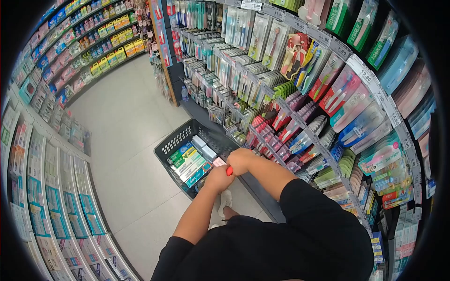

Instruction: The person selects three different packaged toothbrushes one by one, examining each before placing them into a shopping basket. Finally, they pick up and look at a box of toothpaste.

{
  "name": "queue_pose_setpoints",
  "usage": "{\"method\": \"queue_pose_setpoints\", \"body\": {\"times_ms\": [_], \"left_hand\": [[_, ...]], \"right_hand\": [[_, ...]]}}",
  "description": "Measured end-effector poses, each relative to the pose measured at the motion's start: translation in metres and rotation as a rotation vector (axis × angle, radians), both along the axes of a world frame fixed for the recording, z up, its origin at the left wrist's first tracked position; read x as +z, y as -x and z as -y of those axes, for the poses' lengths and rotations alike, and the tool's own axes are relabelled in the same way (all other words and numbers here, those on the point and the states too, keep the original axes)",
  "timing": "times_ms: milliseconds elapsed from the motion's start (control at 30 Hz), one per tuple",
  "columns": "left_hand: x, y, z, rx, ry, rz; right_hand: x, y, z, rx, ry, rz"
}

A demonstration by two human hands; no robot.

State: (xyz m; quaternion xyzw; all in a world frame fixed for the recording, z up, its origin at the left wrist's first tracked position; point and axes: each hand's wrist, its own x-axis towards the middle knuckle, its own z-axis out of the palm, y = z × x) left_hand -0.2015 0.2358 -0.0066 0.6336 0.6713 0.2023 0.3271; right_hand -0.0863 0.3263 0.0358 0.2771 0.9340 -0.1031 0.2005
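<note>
A dark grey shopping basket with a perforated wall stands on the floor in front of me. My left hand and my right hand meet above its near side, fingers closed. Between them shows the red end of what looks like the basket's handle; the rest is hidden by my fingers. Inside the basket lie several toothpaste boxes, green, white and yellow. Two pale grey-blue boxes lie beside them, and a pinkish box is partly covered by my hands.
On the right, a long rack holds packaged toothbrushes on hooks, close to my right arm. Shelves of boxed goods curve along the left. Further back stand shelves with yellow bottles. A pale tiled floor runs between them.
</note>
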Motion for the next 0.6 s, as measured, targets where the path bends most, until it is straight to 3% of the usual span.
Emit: {"method": "queue_pose_setpoints", "body": {"times_ms": [200, 600], "left_hand": [[-0.002, 0.025, -0.025, 0.023, -0.045, -0.199], [0.011, 0.111, -0.092, 0.077, -0.020, -0.235]], "right_hand": [[-0.007, 0.033, -0.030, 0.039, -0.038, -0.037], [-0.004, 0.120, -0.094, 0.002, 0.005, -0.028]]}}
